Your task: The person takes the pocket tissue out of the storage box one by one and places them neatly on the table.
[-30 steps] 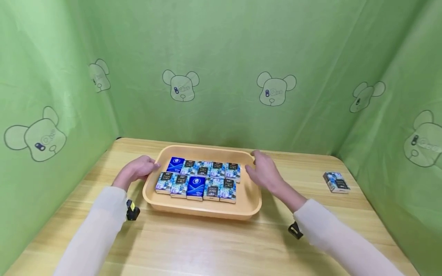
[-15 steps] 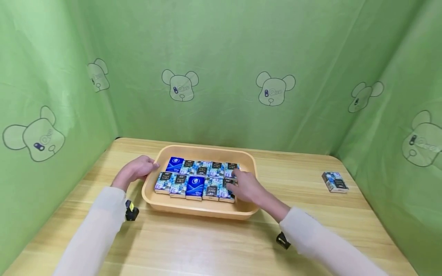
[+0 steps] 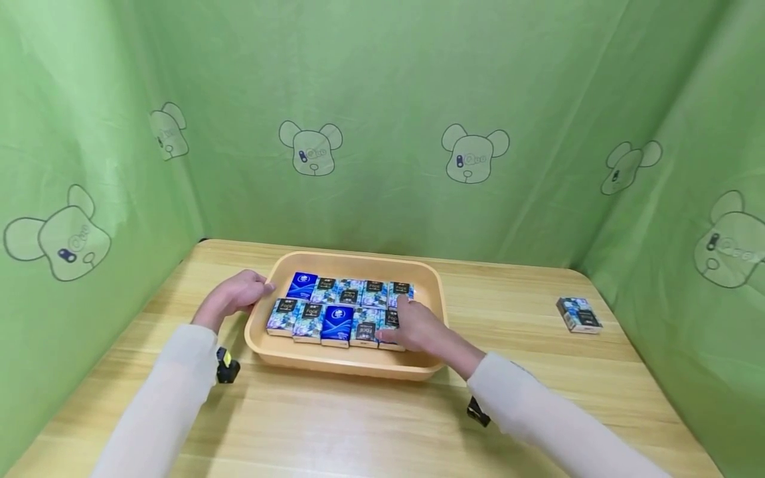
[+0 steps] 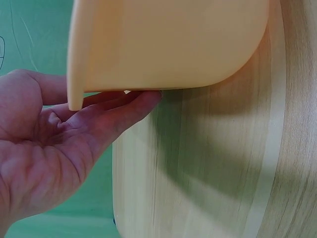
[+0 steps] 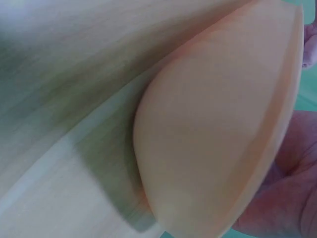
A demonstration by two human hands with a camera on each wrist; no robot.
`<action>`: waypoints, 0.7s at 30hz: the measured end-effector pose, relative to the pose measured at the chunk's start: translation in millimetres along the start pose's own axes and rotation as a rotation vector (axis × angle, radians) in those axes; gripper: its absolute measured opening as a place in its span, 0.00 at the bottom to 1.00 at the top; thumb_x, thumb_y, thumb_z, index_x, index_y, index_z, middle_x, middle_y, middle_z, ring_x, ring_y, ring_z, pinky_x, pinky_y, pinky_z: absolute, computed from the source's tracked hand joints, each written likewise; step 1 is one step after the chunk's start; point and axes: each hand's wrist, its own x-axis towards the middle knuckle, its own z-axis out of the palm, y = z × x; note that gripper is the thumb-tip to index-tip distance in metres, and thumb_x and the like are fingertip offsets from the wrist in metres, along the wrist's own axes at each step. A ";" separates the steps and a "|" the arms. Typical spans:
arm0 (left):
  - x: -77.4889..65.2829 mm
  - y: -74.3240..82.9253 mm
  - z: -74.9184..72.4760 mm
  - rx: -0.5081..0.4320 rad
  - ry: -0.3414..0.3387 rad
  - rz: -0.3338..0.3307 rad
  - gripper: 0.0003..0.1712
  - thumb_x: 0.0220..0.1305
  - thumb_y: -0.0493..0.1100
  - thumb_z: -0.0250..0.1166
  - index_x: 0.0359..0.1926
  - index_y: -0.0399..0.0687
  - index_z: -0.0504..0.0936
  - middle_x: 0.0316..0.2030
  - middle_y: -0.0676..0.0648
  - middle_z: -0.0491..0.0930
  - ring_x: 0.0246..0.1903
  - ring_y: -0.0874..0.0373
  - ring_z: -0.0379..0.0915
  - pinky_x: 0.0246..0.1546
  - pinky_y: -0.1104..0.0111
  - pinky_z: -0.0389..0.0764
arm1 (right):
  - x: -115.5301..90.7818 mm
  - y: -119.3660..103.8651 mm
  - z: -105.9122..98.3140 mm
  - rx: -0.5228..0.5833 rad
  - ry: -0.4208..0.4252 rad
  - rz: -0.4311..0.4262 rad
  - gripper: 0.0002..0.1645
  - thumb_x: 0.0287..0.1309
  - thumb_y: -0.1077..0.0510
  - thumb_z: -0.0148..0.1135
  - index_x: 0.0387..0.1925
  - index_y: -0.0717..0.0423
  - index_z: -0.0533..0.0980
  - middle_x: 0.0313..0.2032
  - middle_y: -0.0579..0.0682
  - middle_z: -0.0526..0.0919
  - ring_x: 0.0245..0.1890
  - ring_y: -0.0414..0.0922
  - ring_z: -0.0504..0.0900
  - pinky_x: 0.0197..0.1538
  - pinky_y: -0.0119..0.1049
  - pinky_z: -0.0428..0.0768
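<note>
A shallow orange tray (image 3: 352, 366) stands on the table with two rows of tissue packs inside. Most packs have a blue floral print; two, such as the front-row pack (image 3: 337, 325), are plain dark blue. My left hand (image 3: 239, 290) grips the tray's left rim, thumb over the edge and fingers against the outer wall, as the left wrist view shows. My right hand (image 3: 421, 325) reaches over the right rim, thumb and fingers around the front-right floral tissue pack (image 3: 392, 317), partly covering it. In the right wrist view the tray wall (image 5: 213, 114) hides the fingertips.
One floral tissue pack (image 3: 578, 315) lies alone on the wooden table (image 3: 335, 425), well right of the tray. Green curtains (image 3: 382, 212) printed with mouse faces stand behind and on both sides of the table.
My right hand has left the tray's right rim and moved left and inward onto the front-right tissue pack. The left hand stays at the left rim, and the packs keep their places.
</note>
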 end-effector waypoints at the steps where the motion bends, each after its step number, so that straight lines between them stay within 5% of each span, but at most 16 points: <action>1: 0.1 0.0 0.1 -0.002 -0.002 0.000 0.25 0.79 0.42 0.48 0.64 0.25 0.72 0.43 0.37 0.83 0.36 0.56 0.83 0.40 0.68 0.85 | 0.0 -0.3 -0.5 -0.005 -0.002 -0.001 0.62 0.59 0.36 0.70 0.75 0.73 0.52 0.66 0.72 0.71 0.66 0.62 0.74 0.68 0.52 0.75; 15: 1.6 -0.4 -0.8 -0.005 -0.006 -0.003 0.26 0.79 0.42 0.48 0.65 0.24 0.70 0.46 0.35 0.83 0.39 0.55 0.84 0.43 0.66 0.86 | -3.7 -1.8 -13.4 -0.025 -0.113 0.026 0.59 0.55 0.42 0.76 0.74 0.68 0.55 0.63 0.69 0.75 0.57 0.58 0.80 0.57 0.49 0.82; 21: 0.2 -1.0 0.5 -0.011 -0.004 0.004 0.25 0.79 0.42 0.48 0.64 0.24 0.70 0.44 0.35 0.83 0.37 0.55 0.84 0.41 0.66 0.86 | -5.5 -2.4 -15.2 0.001 -0.133 0.010 0.55 0.51 0.51 0.77 0.71 0.67 0.57 0.54 0.65 0.80 0.41 0.49 0.80 0.44 0.41 0.83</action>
